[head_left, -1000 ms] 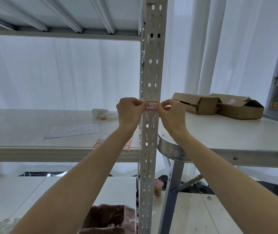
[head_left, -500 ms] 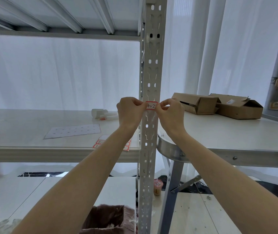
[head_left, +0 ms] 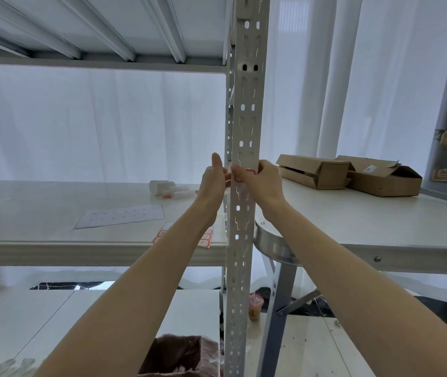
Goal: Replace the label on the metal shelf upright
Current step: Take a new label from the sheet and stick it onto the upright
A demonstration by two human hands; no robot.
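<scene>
The grey perforated metal shelf upright [head_left: 244, 110] runs top to bottom through the middle of the view. A white label with a red border [head_left: 247, 174] sits on its front face at hand height, mostly covered by fingers. My right hand [head_left: 264, 182] presses its fingertips over the label from the right. My left hand [head_left: 213, 180] is at the upright's left edge, thumb lifted straight up and fingers loose beside the label's left end. The writing on the label is hidden.
On the shelf board [head_left: 53, 251] lie a sheet of red-bordered labels [head_left: 206, 239], an empty backing sheet [head_left: 121, 216] and white markers [head_left: 174, 192]. Two cardboard boxes [head_left: 317, 170] [head_left: 385, 178] sit on the table [head_left: 380, 257] to the right. A bagged bin [head_left: 178, 355] stands below.
Both hands were pinching the label's ends with its writing showing. Now my right fingers have slid over the label, and my left thumb has lifted off and points up.
</scene>
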